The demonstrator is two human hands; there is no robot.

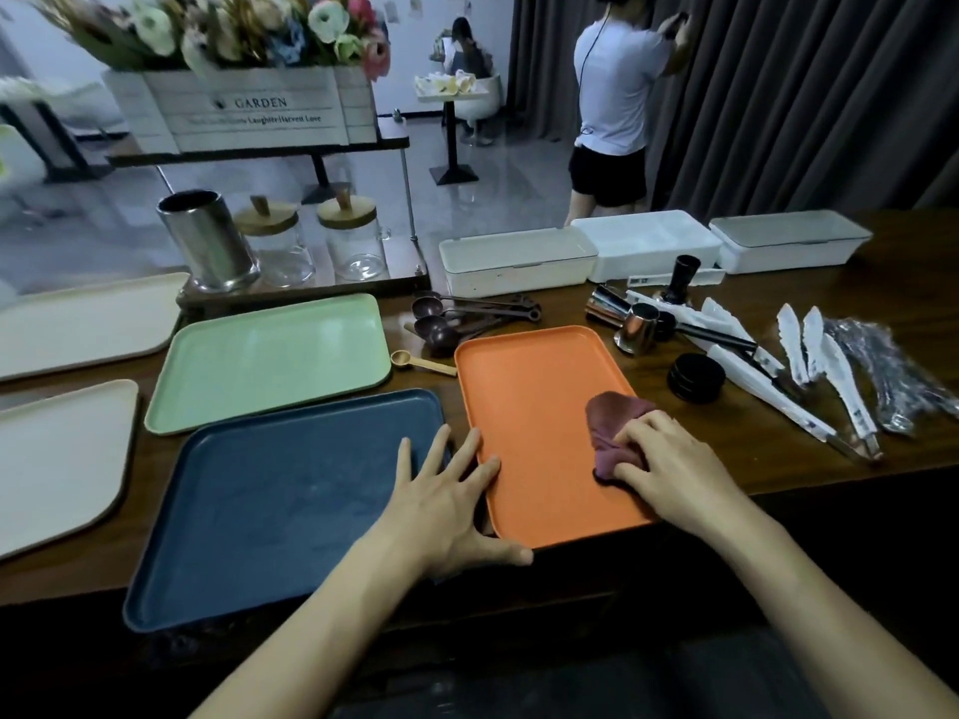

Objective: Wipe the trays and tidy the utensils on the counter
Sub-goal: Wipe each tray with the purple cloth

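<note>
The orange tray lies lengthwise away from the tabletop's front edge. The right hand, apparently bunching a cloth, sits on its near right part; the flat, spread left hand braces its left rim.

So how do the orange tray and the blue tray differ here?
The orange tray has the cloth on it, under the right hand; the blue tray has none. The orange tray points away from the person; the blue tray lies crosswise. Both are rimmed rectangles; the left hand spans both.
</note>
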